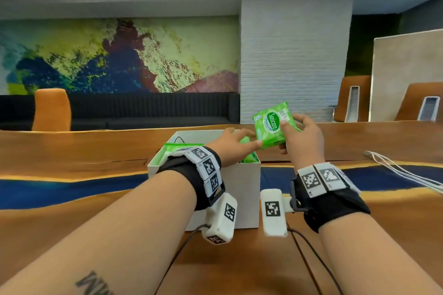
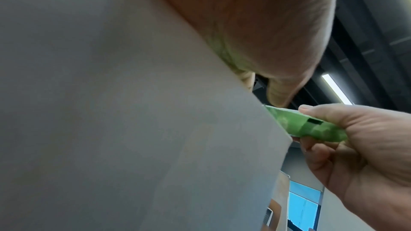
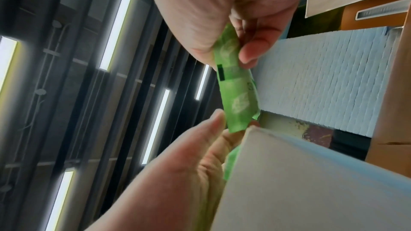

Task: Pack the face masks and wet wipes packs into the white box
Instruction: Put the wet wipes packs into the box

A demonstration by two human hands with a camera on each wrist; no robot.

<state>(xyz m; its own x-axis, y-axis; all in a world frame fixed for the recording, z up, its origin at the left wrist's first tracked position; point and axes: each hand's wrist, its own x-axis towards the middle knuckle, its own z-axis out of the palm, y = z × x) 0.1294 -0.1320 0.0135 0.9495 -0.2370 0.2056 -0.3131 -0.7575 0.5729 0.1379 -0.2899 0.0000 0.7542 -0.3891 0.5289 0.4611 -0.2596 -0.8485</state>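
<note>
Green soft-plastic wipes pack, oval label reading "Sanicare", was held tilted above the white box's far right corner. It was pinched by the right hand, thumb on its face. Left hand was loose, fingertips touching its lower edge. More green packs sat inside the matte cardboard box.

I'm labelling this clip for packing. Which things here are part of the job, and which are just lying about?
Part of the job:
- green wipes pack, pinched by the right hand
- left hand, fingers touching its lower edge
- white box
- green packs already inside

Lying about:
- white cables on the table
- orange chair
</note>
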